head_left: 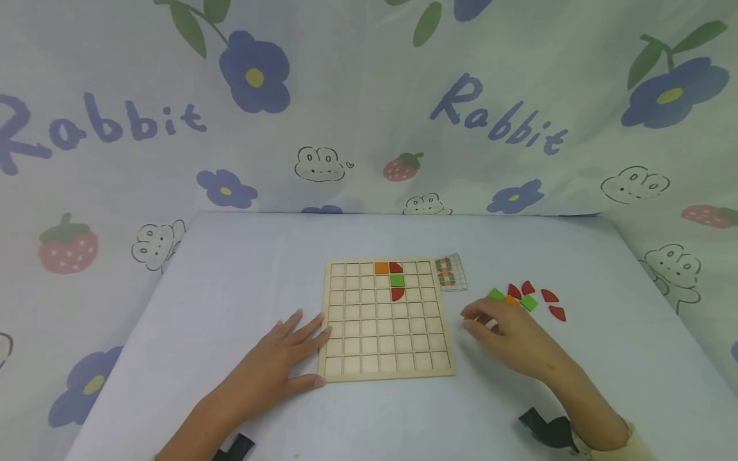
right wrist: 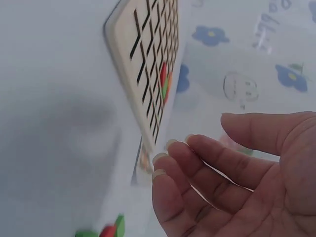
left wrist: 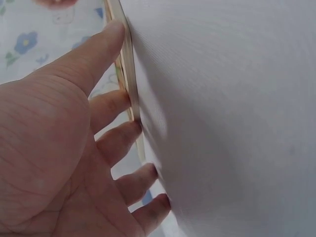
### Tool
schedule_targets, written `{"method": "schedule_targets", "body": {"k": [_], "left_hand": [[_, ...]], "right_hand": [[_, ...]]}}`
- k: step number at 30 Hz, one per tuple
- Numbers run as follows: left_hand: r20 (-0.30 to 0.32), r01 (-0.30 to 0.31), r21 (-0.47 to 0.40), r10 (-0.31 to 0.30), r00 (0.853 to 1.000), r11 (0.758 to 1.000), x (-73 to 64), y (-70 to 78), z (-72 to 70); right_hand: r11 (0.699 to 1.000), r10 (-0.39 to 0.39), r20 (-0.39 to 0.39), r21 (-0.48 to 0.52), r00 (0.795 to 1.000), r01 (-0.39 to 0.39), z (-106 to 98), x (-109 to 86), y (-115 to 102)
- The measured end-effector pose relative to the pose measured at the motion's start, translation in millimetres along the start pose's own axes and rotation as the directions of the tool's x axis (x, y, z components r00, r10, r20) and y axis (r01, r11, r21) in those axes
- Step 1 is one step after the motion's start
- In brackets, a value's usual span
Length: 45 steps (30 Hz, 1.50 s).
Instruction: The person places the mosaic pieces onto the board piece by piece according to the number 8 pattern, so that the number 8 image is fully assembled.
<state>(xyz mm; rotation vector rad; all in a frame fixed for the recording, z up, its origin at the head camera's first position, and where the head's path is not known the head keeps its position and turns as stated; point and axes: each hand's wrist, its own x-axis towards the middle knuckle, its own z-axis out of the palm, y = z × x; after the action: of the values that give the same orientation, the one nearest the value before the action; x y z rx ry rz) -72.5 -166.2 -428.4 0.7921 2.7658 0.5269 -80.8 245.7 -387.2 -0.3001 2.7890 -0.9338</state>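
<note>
A wooden grid board [head_left: 369, 330] lies on the table. In its upper cells sit an orange square [head_left: 382, 267], a red quarter-circle [head_left: 395, 267], a green square [head_left: 396, 280] and another red quarter-circle [head_left: 398, 294]. My left hand [head_left: 277, 358] rests with spread fingers against the board's left edge; in the left wrist view, the thumb [left wrist: 98, 52] touches the rim. Right of the board, my right hand [head_left: 513, 339] hovers with loosely bent fingers. The right wrist view shows its thumb [right wrist: 261, 132] apart from the fingers [right wrist: 170, 197], nothing between them.
Loose red quarter-circles [head_left: 549, 296], green squares [head_left: 528, 303] and an orange piece [head_left: 511, 300] lie just beyond my right hand, which partly covers the orange one. A small pattern card [head_left: 451, 273] lies at the board's upper right corner. A printed curtain [head_left: 357, 115] hangs behind the table.
</note>
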Motion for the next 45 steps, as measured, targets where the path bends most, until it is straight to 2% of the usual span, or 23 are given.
{"method": "schedule_targets", "body": {"k": [6,12,19,24,31,45], "left_hand": [[-0.001,-0.005,0.005,0.005,1.0,1.0,-0.1,-0.1,-0.2],[-0.002,0.002,0.004,-0.002,1.0,1.0,0.2,-0.8,0.5],[0.006,0.006,0.015,-0.006,1.0,1.0,1.0,-0.9,2.9],[-0.006,-0.009,0.018,0.009,1.0,1.0,-0.2,-1.1,2.4],[0.003,-0.001,0.017,0.001,1.0,1.0,0.6,-0.8,3.0],[-0.002,0.01,0.021,-0.01,1.0,1.0,-0.2,0.3,2.5]], "right_hand": [[0.992,0.085,-0.016,-0.095,0.996,-0.086,-19.6,-25.5,26.1],[0.965,0.227,0.001,-0.131,0.974,-0.225,-29.9,-44.6,50.9],[0.933,0.291,0.019,-0.224,0.956,-0.28,-34.4,-57.5,75.0],[0.901,0.346,0.025,-0.29,0.938,-0.324,-33.1,-60.3,87.6],[0.904,0.339,0.018,-0.282,0.941,-0.32,-29.9,-58.6,99.1],[0.888,0.417,0.049,-0.236,0.907,-0.395,-28.6,-53.3,104.7]]}}
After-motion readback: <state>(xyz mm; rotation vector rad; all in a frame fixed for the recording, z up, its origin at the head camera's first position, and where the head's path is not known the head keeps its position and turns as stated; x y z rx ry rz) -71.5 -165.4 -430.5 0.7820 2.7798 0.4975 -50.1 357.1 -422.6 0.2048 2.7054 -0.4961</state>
